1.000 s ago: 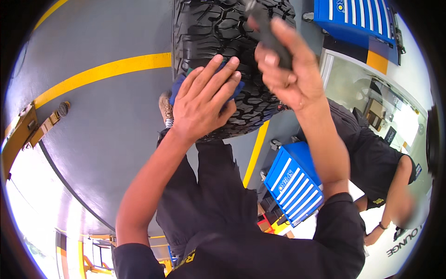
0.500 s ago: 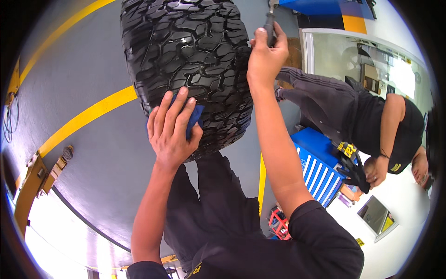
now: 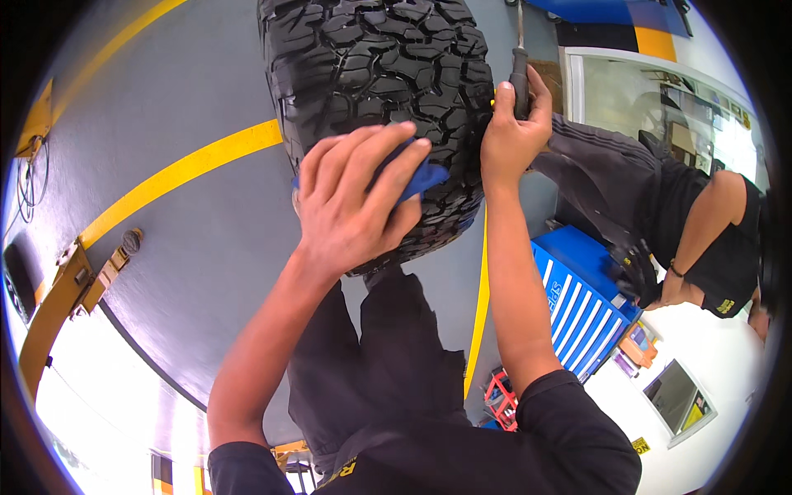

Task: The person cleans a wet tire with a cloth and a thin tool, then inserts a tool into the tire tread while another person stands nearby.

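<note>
A large black tyre (image 3: 396, 70) with deep, chunky tread stands upright in front of me. My left hand (image 3: 355, 186) lies over its lower tread, fingers curled on a bunched blue cloth (image 3: 426, 177) that pokes out beside the index finger. Along the tyre's right edge, my right hand (image 3: 516, 136) grips a black-handled tool (image 3: 520, 78). Its thin metal shaft points up, and its far end is cut off by the frame. The tyre's top is also out of view.
To the right a person (image 3: 643, 181) in dark clothes stands, wearing or holding a black glove (image 3: 634, 272). Blue drawer cabinets (image 3: 577, 305) and a red frame (image 3: 501, 400) are below. Yellow lines (image 3: 181, 177) cross the grey floor; an orange lift arm (image 3: 62, 297) is at left.
My left hand and the cloth have shifted right and slightly up across the tread. The tyre and my right hand with the tool appear farther right in view. The other person's hands have moved.
</note>
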A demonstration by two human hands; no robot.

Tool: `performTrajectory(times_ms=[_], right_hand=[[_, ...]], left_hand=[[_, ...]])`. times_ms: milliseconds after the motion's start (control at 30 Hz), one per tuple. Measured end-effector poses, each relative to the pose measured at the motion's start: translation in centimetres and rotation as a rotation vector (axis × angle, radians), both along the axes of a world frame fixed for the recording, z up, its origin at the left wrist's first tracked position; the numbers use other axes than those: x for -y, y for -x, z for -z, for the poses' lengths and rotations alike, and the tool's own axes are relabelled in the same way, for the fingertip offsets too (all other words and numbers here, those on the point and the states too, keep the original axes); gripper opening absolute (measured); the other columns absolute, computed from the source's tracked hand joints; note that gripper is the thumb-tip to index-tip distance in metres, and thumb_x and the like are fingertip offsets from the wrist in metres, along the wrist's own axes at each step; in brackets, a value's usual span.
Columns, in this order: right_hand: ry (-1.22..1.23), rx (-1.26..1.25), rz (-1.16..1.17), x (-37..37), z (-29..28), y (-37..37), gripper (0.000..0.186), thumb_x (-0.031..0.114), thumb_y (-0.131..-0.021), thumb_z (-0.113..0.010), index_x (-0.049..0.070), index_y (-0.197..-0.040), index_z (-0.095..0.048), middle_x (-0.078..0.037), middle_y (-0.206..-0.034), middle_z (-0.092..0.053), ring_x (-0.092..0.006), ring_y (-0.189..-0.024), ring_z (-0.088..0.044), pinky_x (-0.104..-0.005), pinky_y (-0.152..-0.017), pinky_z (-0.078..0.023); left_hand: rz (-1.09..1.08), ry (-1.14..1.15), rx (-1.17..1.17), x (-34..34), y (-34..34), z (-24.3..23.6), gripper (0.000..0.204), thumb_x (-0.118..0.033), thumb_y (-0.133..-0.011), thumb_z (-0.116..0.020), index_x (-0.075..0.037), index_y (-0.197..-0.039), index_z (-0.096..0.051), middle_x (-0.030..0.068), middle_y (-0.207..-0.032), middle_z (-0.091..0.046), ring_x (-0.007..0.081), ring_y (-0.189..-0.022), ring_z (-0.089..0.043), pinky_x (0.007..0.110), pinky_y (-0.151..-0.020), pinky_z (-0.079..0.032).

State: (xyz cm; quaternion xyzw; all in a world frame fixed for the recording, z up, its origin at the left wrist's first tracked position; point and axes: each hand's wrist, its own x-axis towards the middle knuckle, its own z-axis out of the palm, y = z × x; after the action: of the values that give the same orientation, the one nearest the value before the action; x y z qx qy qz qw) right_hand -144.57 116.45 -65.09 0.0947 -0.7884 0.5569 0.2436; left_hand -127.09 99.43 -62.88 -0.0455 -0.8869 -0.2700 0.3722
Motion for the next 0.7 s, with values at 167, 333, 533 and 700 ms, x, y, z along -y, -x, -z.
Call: performTrajectory(times_ms=[167,333,533,700], right_hand=[[0.053,0.114,0.010,-0.1,-1.2,0.6,0.040,0.011,-0.101,-0.070,-0.005,-0.137,-0.063,-0.008,-0.112,-0.070,-0.0129,-0.093,-0.065,-0.0304,-0.086,-0.054],[0.120,0.183,-0.014,-1.8,-2.9,2.8,0.042,0.012,-0.102,-0.071,-0.003,-0.139,-0.060,-0.004,-0.102,-0.065,-0.0106,-0.086,-0.061,-0.0283,-0.078,-0.052],[0.120,0.266,-0.046,-4.6,-3.7,5.5,0.043,0.014,-0.099,-0.074,-0.002,-0.137,-0.061,-0.005,-0.102,-0.065,-0.0135,-0.091,-0.060,-0.0310,-0.085,-0.051],[-0.021,0.292,-0.329,-4.5,-10.4,4.6,0.036,0.014,-0.103,-0.071,-0.001,-0.134,-0.063,-0.007,-0.100,-0.071,-0.0146,-0.088,-0.067,-0.0319,-0.082,-0.055]], left_hand=[[-0.118,0.179,0.201,-1.4,4.7,0.1,0.047,-0.017,-0.083,-0.078,-0.021,-0.130,-0.076,-0.0015,-0.144,-0.065,0.0219,-0.130,-0.061,0.043,-0.112,-0.043],[-0.148,0.167,0.239,-3.7,7.1,-1.1,0.048,-0.016,-0.082,-0.076,-0.022,-0.129,-0.077,-0.0016,-0.140,-0.068,0.0218,-0.129,-0.063,0.041,-0.112,-0.044],[-0.229,0.242,0.249,-5.9,8.7,-1.3,0.052,-0.015,-0.082,-0.074,-0.025,-0.133,-0.078,-0.0027,-0.143,-0.069,0.0197,-0.129,-0.063,0.040,-0.113,-0.044],[-0.239,0.286,0.264,-4.7,9.5,-2.7,0.053,-0.016,-0.081,-0.073,-0.027,-0.133,-0.078,-0.0033,-0.143,-0.070,0.0187,-0.130,-0.063,0.041,-0.113,-0.045]])
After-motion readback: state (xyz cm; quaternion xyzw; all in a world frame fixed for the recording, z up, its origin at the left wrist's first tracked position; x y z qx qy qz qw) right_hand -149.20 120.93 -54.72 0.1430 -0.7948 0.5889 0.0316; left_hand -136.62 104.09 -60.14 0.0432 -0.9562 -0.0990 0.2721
